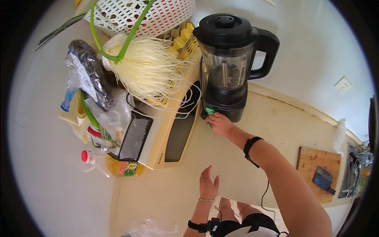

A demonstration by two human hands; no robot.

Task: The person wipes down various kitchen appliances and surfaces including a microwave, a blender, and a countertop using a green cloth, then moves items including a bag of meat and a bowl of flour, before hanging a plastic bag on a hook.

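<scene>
A black blender with a clear jug, a black lid and a side handle stands upright against the wall. My right hand is at the lower left of its base, closed on a green cloth that shows above and below the fingers. Right beside the fingertips, a black plug hangs at the end of a cord. My left hand is over the near part of the counter, holding nothing, with its thumb apart from the other fingers.
Left of the blender, a cream Galanz microwave carries enoki mushrooms, a white basket and a black mesh holder. An oil bottle stands beside it. Rightward are a cutting board, a cleaver and a sink.
</scene>
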